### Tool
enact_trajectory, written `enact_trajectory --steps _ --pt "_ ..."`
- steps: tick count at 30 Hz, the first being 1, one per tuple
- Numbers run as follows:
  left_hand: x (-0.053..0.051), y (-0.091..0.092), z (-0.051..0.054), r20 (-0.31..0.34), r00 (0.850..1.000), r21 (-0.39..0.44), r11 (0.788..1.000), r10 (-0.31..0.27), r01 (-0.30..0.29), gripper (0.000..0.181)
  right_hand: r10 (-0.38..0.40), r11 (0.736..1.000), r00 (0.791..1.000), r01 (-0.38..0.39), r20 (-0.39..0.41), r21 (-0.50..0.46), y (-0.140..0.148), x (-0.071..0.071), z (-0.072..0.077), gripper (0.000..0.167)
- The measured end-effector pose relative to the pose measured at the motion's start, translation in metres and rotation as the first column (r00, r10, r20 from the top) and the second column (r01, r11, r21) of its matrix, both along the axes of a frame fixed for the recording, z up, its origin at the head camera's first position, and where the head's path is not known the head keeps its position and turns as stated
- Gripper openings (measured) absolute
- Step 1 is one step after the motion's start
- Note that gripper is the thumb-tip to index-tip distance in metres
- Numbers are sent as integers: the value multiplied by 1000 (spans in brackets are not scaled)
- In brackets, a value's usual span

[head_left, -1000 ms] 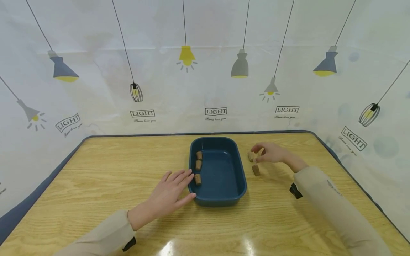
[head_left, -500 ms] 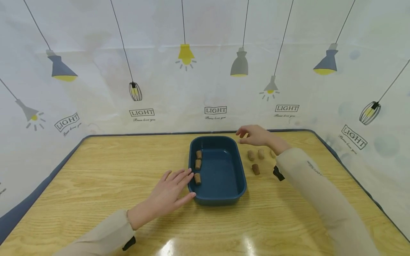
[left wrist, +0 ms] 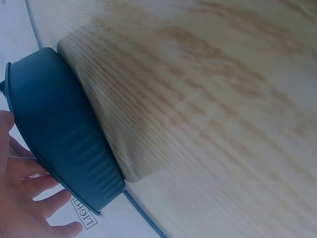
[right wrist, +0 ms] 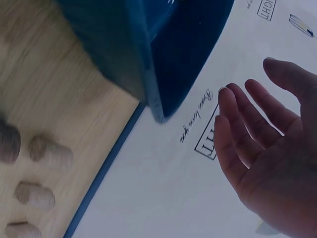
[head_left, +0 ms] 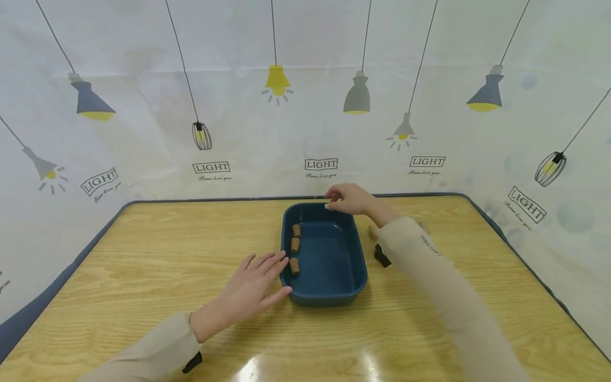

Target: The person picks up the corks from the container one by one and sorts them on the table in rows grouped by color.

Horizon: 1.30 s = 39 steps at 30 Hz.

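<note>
My left hand (head_left: pixel 248 292) is spread flat, its fingertips touching the left rim of a dark blue tray (head_left: pixel 329 298). The left wrist view shows the hand (left wrist: pixel 29 198) against the tray's outer side (left wrist: pixel 64 124). Three brown corks lie in a column along the tray's left inner side: a far one (head_left: pixel 297 230), a middle one (head_left: pixel 295 244) and a near one (head_left: pixel 294 266). My right hand (head_left: pixel 355 200) hovers over the tray's far right corner, fingers loosely bent. In the right wrist view that hand (right wrist: pixel 272 144) holds nothing visible.
Right of the tray, a pale cork (head_left: pixel 374 231) shows beside the sleeve (head_left: pixel 420 249), which hides others. The right wrist view shows a dark cork (right wrist: pixel 9 143) and several pale corks (right wrist: pixel 51 152) on the table (right wrist: pixel 59 94). A lamp-patterned backdrop (head_left: pixel 258 132) stands behind the table.
My right hand has left the pale corks and moved left and away from me to the tray's far corner. Its sleeve now covers most loose corks. My left hand has stayed put.
</note>
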State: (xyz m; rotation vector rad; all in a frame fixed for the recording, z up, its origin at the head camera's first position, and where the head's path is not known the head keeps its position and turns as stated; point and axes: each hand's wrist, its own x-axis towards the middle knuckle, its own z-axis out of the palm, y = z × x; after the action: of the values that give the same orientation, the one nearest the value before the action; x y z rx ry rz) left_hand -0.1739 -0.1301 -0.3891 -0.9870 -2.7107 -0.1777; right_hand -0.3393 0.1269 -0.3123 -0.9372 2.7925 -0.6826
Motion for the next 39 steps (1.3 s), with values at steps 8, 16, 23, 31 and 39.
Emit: enact_trajectory --steps 8,16,23,31,39 --pt "0 0 1 8 1000 -4 1000 1 -1 62 -77 993 997 76 6 93 -30 7 -3 34" --pt "0 1 1 -3 1000 -1 1000 -1 1 62 -126 989 992 126 -2 76 -48 8 -9 34" --pt "-1 0 1 -11 1000 5 1000 -7 7 62 -151 988 985 152 81 -7 -59 9 -20 33" --pt "-1 0 2 0 1000 1 1000 -9 9 61 -116 975 971 151 208 -161 -63 10 -38 33" --pt "0 0 1 25 1000 0 1000 -4 4 62 -154 963 950 206 270 -176 -66 9 -55 37"
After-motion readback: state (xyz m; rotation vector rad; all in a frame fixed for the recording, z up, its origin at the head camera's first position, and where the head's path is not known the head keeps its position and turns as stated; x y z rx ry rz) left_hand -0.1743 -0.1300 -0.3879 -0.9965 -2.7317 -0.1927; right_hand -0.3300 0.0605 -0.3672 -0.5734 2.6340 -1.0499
